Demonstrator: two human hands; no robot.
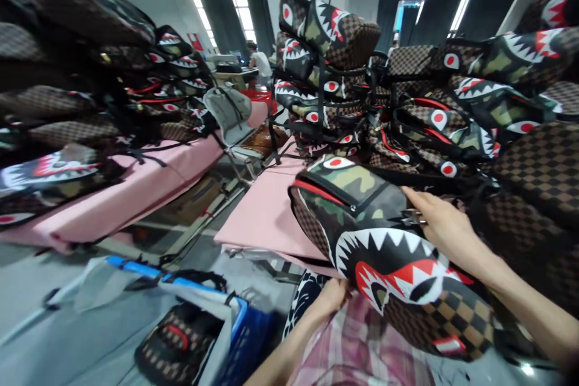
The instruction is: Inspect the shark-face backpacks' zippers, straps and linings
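A backpack (362,241) with camouflage, brown checks and a printed shark mouth lies tilted over my lap and the pink table's edge. My left hand (335,295) is closed at its lower edge, with the fingertips hidden under the bag. On the far side, my right hand (436,214) grips the backpack's edge near its front pocket (353,184). A small metal piece (414,216) shows by the right fingers; its kind is unclear. The pocket carries a red-edged zip and a red-and-white eye.
Stacked shark-print backpacks (325,84) stand behind, with more piles (452,114) at right and left (172,78). A pink-covered table (266,211) lies ahead. At lower left, a lined blue crate (244,313) holds a checked bag (176,344). A grey chair (228,114) stands between tables.
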